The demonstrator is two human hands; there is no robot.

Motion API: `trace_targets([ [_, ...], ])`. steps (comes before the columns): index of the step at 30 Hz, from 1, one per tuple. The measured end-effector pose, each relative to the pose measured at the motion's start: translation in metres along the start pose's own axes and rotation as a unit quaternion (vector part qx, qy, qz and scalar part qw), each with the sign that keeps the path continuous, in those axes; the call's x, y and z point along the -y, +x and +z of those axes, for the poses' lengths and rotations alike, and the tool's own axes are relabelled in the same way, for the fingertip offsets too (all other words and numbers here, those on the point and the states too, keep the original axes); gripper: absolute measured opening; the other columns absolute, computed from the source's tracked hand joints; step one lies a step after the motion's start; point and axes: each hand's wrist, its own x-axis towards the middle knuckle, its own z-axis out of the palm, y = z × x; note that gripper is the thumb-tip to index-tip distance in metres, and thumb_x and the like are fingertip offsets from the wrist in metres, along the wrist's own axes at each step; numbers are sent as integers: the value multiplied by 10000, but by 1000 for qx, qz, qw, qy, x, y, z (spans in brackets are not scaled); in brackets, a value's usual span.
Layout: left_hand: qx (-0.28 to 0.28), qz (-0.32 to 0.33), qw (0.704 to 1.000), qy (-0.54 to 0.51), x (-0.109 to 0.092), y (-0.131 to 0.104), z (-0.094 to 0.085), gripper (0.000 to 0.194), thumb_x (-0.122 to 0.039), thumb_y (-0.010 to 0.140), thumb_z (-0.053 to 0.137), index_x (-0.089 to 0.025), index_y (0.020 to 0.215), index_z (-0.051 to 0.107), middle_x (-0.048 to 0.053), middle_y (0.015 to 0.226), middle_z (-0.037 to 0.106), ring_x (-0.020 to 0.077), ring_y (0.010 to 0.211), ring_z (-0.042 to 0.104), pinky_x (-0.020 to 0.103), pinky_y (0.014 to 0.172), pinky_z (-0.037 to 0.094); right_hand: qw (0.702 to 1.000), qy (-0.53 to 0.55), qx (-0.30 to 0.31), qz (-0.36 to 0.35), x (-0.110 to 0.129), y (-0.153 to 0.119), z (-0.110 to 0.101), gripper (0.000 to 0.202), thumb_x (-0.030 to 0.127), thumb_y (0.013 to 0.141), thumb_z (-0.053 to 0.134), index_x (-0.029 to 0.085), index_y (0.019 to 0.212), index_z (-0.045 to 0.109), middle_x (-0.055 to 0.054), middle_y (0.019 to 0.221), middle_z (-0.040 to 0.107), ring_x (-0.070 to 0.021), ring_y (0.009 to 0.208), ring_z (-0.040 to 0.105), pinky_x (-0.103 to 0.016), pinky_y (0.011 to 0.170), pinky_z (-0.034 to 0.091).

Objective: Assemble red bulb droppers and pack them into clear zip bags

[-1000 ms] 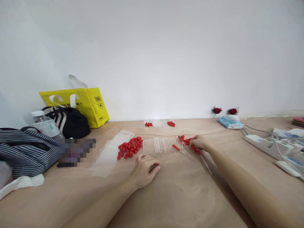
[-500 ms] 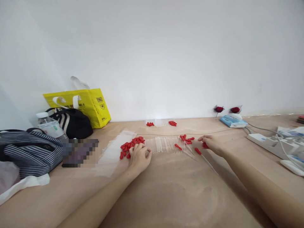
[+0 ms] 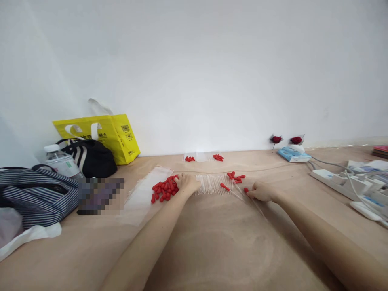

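Observation:
My left hand rests between a pile of red rubber bulbs and a row of thin clear tubes; its fingers curl down, and whatever they hold is hidden. On the right, my right hand has its fingers closed at a red-bulbed dropper, whose clear tube slants toward me. Several bulbs and droppers lie at the right end of the row, one more bulb just in front. The pile sits by a flat clear plastic bag.
Near the wall lies a small bag with red bulbs. At left are a yellow bag, a black bag, a bottle and a striped bag. A tissue pack and power strip stand right.
My left hand has moved right, from the bulb pile onto the left end of the tubes. My right hand has come down and left to the separate dropper. The view has shifted slightly.

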Motion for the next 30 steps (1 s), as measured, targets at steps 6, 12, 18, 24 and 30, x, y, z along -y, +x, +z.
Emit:
trace_targets([
  [6, 40, -43, 998, 9, -5, 7, -3, 402, -350, 622, 551, -140, 956, 631, 187, 1119, 560, 373, 1088, 415, 440, 832, 278, 999, 24, -33, -27, 8, 19, 6, 416, 400, 706, 492, 194, 374, 350, 20, 381, 373, -116, 411, 428, -230, 424, 246],
  [12, 63, -39, 997, 8, -13, 12, -6, 337, -334, 618, 582, -169, 905, 644, 175, 1086, 588, 376, 1091, 423, 444, 827, 267, 992, 78, -89, -49, 7, 20, 19, 268, 383, 746, 462, 188, 563, 475, -15, 521, 528, -147, 524, 517, -229, 461, 318],
  [18, 56, -5, 998, -2, -14, 9, -14, 203, -285, 650, 565, -142, 780, 627, 183, 946, 629, 367, 995, 501, 432, 771, 319, 973, 143, -148, -104, 16, 10, 27, 193, 163, 777, 376, 136, 948, 462, -76, 809, 599, -157, 732, 567, -256, 629, 428],
  [24, 16, 160, 985, -58, 19, -31, -33, 155, -216, 811, 403, -169, 847, 547, 57, 804, 638, 213, 768, 578, 333, 710, 378, 912, 276, -157, -260, 45, -11, 53, 431, 115, 689, 517, 179, 1104, 420, -84, 1057, 523, -132, 834, 562, -291, 756, 461],
  [30, -84, 351, 923, -130, 63, -70, -13, 200, -151, 853, 370, -186, 959, 536, 28, 896, 638, 161, 831, 559, 357, 875, 305, 890, 275, -96, -349, 79, -29, 70, 17, 158, 688, 588, 172, 682, 594, -42, 846, 593, -130, 717, 557, -268, 671, 463],
])
